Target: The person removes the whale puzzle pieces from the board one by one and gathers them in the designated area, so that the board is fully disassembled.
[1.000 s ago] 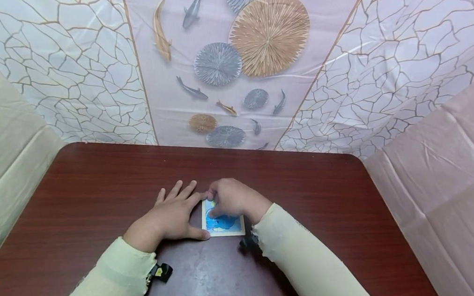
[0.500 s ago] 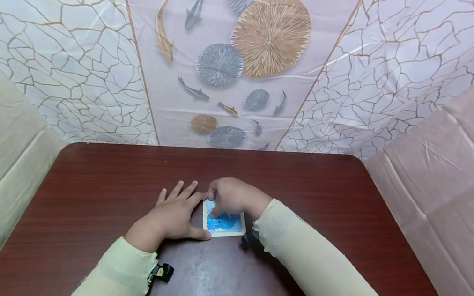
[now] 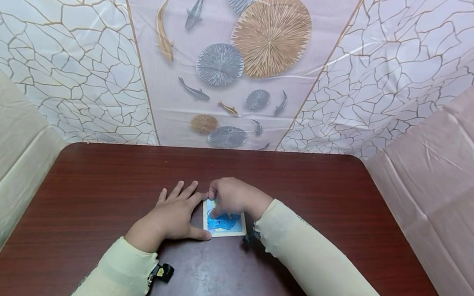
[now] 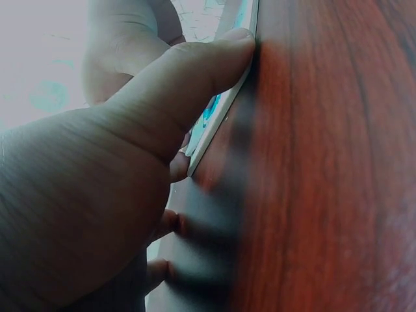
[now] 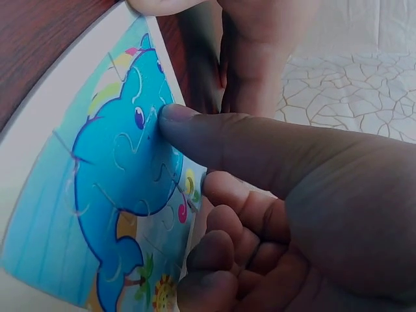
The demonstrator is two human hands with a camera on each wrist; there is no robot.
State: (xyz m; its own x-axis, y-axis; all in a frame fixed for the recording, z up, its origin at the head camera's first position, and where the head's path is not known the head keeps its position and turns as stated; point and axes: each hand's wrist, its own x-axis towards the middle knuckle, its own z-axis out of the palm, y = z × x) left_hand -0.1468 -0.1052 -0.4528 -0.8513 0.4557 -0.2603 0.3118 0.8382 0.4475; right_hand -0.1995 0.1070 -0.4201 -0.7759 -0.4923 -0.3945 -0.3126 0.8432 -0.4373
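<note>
A jigsaw puzzle point(image 3: 226, 224) with a blue dolphin picture and a pale border lies flat on the table. Its pieces sit joined inside the frame in the right wrist view. My left hand point(image 3: 171, 218) rests at its left side with fingers spread, the thumb touching the near left corner and the index finger by the far left corner. From the right, my right hand point(image 3: 235, 197) reaches over the puzzle. Its straight thumb point(image 5: 221, 140) presses on the dolphin's face, while the other fingers point(image 5: 224, 240) bend loosely by the board's edge. That hand hides part of the picture in the head view.
The dark red-brown wooden table point(image 3: 96, 188) extends around the hands. Patterned cloth point(image 3: 232, 96) hangs behind its far edge, and plain pale cloth point(image 3: 447, 186) stands along the sides. A small black wrist device point(image 3: 162, 272) sits beside the left sleeve.
Both hands keep nearly the same pose over the puzzle. The whole head view shifts very slightly; nothing is taken hold of or let go.
</note>
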